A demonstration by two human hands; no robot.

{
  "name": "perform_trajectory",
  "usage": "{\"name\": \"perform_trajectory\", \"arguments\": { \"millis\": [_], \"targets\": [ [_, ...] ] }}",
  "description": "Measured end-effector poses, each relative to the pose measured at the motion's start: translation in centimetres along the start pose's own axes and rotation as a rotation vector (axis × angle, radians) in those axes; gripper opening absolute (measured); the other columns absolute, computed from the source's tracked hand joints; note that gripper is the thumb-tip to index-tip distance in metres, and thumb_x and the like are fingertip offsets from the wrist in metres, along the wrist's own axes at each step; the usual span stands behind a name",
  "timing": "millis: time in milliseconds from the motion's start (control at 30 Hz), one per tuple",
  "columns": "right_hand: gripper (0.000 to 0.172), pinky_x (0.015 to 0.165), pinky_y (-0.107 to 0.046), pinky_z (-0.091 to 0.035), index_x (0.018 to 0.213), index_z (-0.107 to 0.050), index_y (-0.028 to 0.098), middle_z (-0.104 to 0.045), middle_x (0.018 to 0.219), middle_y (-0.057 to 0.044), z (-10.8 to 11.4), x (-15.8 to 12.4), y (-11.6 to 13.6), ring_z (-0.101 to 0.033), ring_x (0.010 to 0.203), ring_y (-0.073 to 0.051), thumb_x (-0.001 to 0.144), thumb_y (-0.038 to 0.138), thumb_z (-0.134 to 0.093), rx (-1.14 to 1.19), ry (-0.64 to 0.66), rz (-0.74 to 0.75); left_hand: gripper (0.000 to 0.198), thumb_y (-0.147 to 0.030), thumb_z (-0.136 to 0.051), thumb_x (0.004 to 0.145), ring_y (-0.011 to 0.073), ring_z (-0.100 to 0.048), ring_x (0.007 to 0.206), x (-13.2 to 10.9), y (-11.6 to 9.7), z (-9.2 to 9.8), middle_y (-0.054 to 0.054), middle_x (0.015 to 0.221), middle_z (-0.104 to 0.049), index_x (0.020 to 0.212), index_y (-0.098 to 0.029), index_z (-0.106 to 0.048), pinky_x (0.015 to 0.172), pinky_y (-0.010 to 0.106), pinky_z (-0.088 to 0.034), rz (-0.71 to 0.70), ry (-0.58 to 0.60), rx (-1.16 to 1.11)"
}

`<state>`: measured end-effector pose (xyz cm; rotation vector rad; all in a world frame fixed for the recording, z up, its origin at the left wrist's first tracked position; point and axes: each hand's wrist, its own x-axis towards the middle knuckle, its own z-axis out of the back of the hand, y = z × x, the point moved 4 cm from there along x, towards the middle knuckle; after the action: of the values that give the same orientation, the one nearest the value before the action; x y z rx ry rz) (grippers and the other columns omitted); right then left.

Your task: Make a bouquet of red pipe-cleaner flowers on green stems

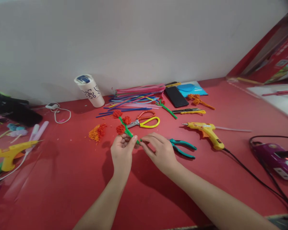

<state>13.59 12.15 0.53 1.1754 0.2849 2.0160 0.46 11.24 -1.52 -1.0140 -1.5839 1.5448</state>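
Observation:
My left hand [123, 149] is closed around the green stem of a pipe-cleaner flower [127, 128] with fluffy red heads, its thumb lying along the stem. At the stem's lower end, the fingertips of my right hand [159, 150] pinch the green tip. Just beyond the flower lie scissors [148, 122] with one red and one yellow handle loop. Teal-handled pliers [183, 148] rest beside my right hand, their jaws hidden behind it. Left of the flower is a small heap of orange and red fluff [97, 132].
Bundled pipe cleaners [139, 95], a white tumbler [90, 91] and a black phone [176, 96] stand or lie along the wall. A yellow glue gun [206, 131] with its cord is at right, near a purple power strip [276, 159]. Another glue gun [11, 155] lies left.

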Motion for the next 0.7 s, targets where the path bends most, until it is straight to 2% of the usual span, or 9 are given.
{"name": "perform_trajectory", "arguments": {
  "millis": [167, 467, 567, 700],
  "targets": [
    [0.013, 0.064, -0.031, -0.046, 0.081, -0.062, 0.013, -0.068, 0.075, -0.009, -0.5, -0.3, 0.6, -0.06, 0.068, -0.018, 0.086, 0.018, -0.05, -0.174, 0.024, 0.169, 0.022, -0.031, -0.07, 0.066, 0.01, -0.059, 0.053, 0.0, 0.5, -0.1, -0.004, 0.059, -0.058, 0.073, -0.015, -0.055, 0.056, 0.022, -0.049, 0.007, -0.01, 0.007],
    [0.027, 0.055, -0.029, -0.04, 0.069, -0.059, 0.015, -0.06, 0.06, -0.005, -1.8, -0.4, 0.6, -0.052, 0.056, -0.017, 0.088, 0.011, -0.041, -0.288, 0.086, 0.185, 0.022, -0.031, -0.069, 0.067, 0.0102, -0.058, 0.051, 0.1, 1.2, 0.0, -0.004, 0.058, -0.058, 0.073, -0.016, -0.054, 0.056, 0.022, -0.047, 0.02, -0.008, -0.026],
    [0.023, 0.058, -0.028, -0.042, 0.073, -0.059, 0.015, -0.061, 0.064, -0.005, -1.8, -0.4, 0.1, -0.053, 0.059, -0.016, 0.088, 0.012, -0.042, -0.182, 0.114, 0.105, 0.022, -0.03, -0.07, 0.067, 0.0096, -0.057, 0.053, 0.2, 1.2, -0.1, -0.004, 0.06, -0.059, 0.075, -0.015, -0.055, 0.058, 0.022, -0.047, 0.043, 0.001, -0.063],
    [0.007, 0.061, -0.025, -0.045, 0.077, -0.059, 0.017, -0.063, 0.07, -0.003, -1.8, -0.3, -1.2, -0.057, 0.064, -0.014, 0.082, 0.018, -0.054, 0.053, 0.131, -0.145, 0.022, -0.028, -0.07, 0.066, 0.0092, -0.056, 0.052, 0.5, 1.2, -0.2, -0.004, 0.06, -0.059, 0.075, -0.015, -0.055, 0.058, 0.022, -0.046, 0.075, 0.001, -0.175]
  ]
}}
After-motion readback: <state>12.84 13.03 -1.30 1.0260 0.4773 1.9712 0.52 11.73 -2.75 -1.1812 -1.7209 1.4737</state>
